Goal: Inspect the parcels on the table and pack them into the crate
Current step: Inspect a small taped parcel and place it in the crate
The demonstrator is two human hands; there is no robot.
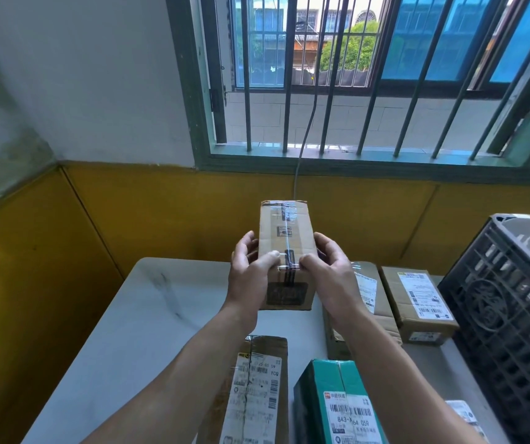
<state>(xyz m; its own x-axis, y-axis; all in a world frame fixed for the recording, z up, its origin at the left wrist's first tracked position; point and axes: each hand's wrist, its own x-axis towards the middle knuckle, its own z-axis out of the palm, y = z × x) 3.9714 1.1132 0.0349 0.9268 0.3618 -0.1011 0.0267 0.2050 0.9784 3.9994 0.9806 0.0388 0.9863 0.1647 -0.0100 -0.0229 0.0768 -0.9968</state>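
Observation:
I hold a taped brown cardboard parcel (284, 232) up above the white table (148, 315). My left hand (251, 270) grips its left side and my right hand (331, 270) grips its right side, with both thumbs on the top face near the tape seam. The black plastic crate (507, 309) stands at the right edge of the table. Other parcels lie below: a long brown one with a label (257, 389), a green one (337, 402), and two brown ones (369, 293) (417, 302) next to the crate.
A yellow and white wall with a barred window (353, 75) stands behind the table. A grey cable (302, 149) hangs down from the window. A small labelled packet (462, 411) lies at the front right by the crate.

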